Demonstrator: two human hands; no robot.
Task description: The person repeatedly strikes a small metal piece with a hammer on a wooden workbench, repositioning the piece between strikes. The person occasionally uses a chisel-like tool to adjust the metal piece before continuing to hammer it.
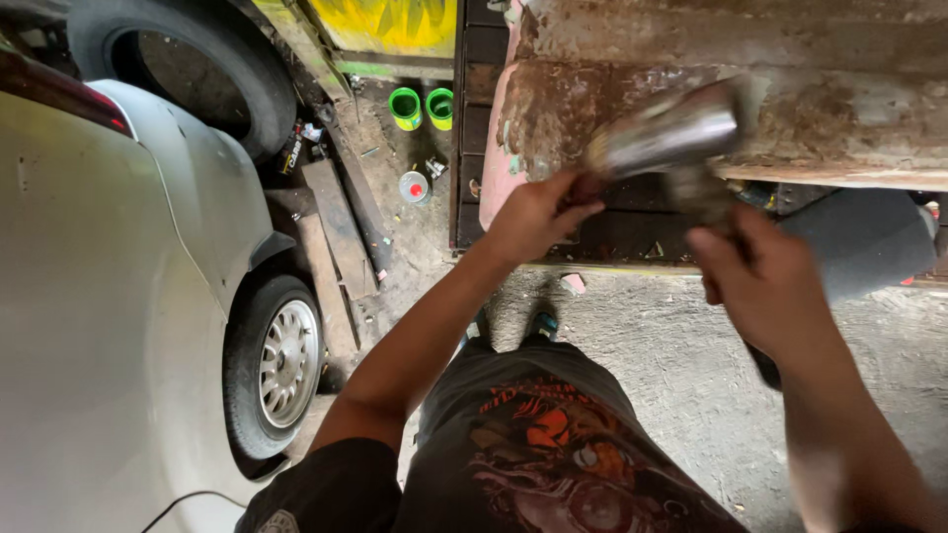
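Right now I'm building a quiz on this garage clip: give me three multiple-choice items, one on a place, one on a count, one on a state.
1. Where is the white car?
A. to the person's left
B. to the person's right
C. on top of the rusty panel

2. How many green cups stand on the floor?
A. one
B. two
C. four

3. What are the hands doing?
A. both hanging free
B. both gripping a blurred metal tool
C. resting on the car

Key: 1 A, the car fills the left side. 2 B, two stand side by side. 3 B, the left hand and right hand are closed on the metal tool at the rusty panel.
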